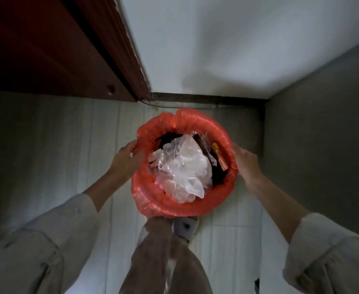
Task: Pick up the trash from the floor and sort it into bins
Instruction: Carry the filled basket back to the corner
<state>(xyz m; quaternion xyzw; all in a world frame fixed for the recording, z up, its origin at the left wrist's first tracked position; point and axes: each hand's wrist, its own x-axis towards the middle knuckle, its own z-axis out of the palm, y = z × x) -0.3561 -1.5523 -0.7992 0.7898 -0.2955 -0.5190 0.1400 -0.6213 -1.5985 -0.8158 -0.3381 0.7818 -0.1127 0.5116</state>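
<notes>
Both hands at a bin lined with a red bag

The left hand point(126, 159) and right hand point(245, 161) press relaxed fingers against opposite sides of the red-lined bin point(182, 205); between them, crumpled clear plastic bags point(182, 168) and an orange wrapper point(220, 157) fill it.

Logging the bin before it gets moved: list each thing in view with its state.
Bin: upright, red liner folded over rim, nearly full.
Clear plastic bag: crumpled, on top.
Orange wrapper: tucked at right edge.
Left hand: on bin's left side.
Right hand: at bin's right side.
</notes>
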